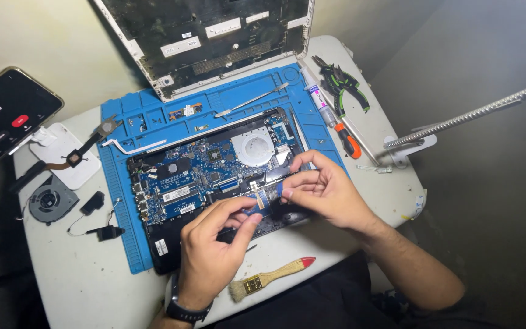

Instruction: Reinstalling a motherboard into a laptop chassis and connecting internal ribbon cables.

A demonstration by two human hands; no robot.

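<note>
— What are the hands on right now?

— Both are on a small blue memory card (pixel 267 198) lying over the open laptop (pixel 214 176), near the front edge of its circuit board (pixel 202 170). The left hand (pixel 211 244) has thumb and forefinger pinched together on the card's near end; the right hand (pixel 324 190) has its fingers (pixel 296 183) clamped on the far end.

— What could go wrong?

— I'd say the card could go in crooked. If one hand presses harder than the other, the contacts may bend or the slot may crack. Bare fingers on the board could also pass static or grease to the chips.

— Anything around them to worry about?

— The metal prying tool (pixel 251 101) and the screwdriver (pixel 345 137) lie on the blue mat (pixel 123 183), well apart from the hands, so little risk there. The brush (pixel 269 278) rests on the surface just beside the left wrist; a nudge could knock it off the edge. The loose fan (pixel 53 201) sits far left, clear of everything.
</note>
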